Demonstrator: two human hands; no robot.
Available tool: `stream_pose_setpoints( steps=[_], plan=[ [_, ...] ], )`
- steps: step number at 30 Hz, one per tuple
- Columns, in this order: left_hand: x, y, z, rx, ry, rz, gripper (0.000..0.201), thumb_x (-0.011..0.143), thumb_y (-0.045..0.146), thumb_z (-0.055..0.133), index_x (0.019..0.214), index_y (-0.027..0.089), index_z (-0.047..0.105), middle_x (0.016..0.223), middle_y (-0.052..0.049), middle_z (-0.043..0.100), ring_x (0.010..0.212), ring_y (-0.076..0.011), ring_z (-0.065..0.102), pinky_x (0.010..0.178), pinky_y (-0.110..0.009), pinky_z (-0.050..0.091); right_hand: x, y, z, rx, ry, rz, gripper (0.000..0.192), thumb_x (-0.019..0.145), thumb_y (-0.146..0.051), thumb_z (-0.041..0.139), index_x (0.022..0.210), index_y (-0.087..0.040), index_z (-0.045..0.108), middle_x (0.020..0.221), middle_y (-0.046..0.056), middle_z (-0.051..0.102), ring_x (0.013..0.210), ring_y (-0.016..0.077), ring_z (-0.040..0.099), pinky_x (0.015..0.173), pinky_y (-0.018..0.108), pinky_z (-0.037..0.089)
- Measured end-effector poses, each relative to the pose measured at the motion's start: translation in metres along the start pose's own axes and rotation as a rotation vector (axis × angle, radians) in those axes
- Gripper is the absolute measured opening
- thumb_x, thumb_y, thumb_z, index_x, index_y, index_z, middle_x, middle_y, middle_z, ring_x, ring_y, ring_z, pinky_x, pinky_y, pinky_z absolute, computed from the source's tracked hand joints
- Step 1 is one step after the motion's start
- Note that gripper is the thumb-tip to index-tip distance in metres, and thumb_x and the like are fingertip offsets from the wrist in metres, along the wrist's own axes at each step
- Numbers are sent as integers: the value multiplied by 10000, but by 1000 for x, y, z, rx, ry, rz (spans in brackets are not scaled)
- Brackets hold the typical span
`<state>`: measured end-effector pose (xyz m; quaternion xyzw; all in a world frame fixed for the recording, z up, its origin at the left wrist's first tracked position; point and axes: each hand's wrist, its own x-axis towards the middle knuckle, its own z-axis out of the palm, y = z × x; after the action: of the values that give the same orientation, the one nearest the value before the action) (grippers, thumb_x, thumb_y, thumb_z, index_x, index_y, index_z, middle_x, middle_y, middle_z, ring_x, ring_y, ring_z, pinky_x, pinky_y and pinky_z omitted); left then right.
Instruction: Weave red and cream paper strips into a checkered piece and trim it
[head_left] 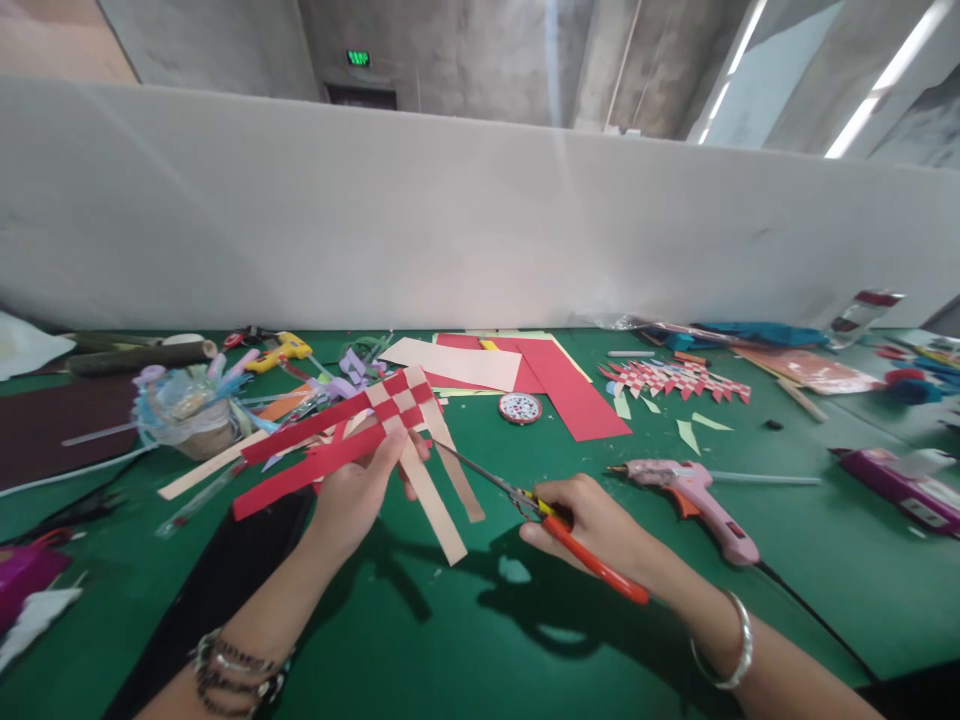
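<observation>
A woven piece of red and pale pink paper strips (397, 405) is pinched in my left hand (358, 490), its checkered part at the top. Two red strips stick out to the left, and two pale ones hang down to the right. My right hand (592, 525) grips scissors with orange and yellow handles (600, 570). Their blades point left, the tips close to the pale strips; whether they touch the paper I cannot tell. Beyond my hands lie red paper sheets (574, 395) with a pale strip across them, and a round patterned disc (520, 407).
A pink glue gun (694, 490) lies right of my right hand, its cord running toward me. Finished-looking woven pieces (675, 378) and paper scraps lie behind it. At left are a yellow glue gun (281, 352) and a ribbon-filled container (199, 410). A white partition (480, 220) borders the back.
</observation>
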<state>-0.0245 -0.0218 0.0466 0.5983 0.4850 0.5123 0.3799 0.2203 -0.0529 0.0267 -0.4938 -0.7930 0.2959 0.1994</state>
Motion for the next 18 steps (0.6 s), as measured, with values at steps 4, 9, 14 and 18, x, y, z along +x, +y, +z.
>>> stream_pose_setpoints(
  steps=[4,9,14,18],
  plan=[
    [0,0,-1,29,2,0,364,809,538,480,649,242,620,487,1,530,469,-175,529,623,-300,489,0,0,1,-1,13,-13,509,768,-566,540,548,-187,281,544,-67,203,526,79,143,454,235,139],
    [1,1,1,9,23,20,375,804,540,468,637,228,592,598,-13,597,438,-147,499,522,-275,463,2,-1,-1,5,9,-2,511,766,-585,523,548,-189,285,533,-70,211,525,76,154,458,238,150],
    [3,-1,-2,283,245,163,279,823,446,454,681,227,551,675,-20,615,622,-185,563,638,-284,471,3,3,1,211,48,11,475,785,-554,515,578,-194,286,545,-66,242,505,65,220,447,214,202],
    [4,-9,-5,829,132,577,263,875,323,414,946,204,638,771,-55,648,781,-218,589,755,-301,416,3,0,9,536,31,22,440,763,-593,537,656,-194,386,573,-51,417,456,82,438,438,214,345]
  ],
)
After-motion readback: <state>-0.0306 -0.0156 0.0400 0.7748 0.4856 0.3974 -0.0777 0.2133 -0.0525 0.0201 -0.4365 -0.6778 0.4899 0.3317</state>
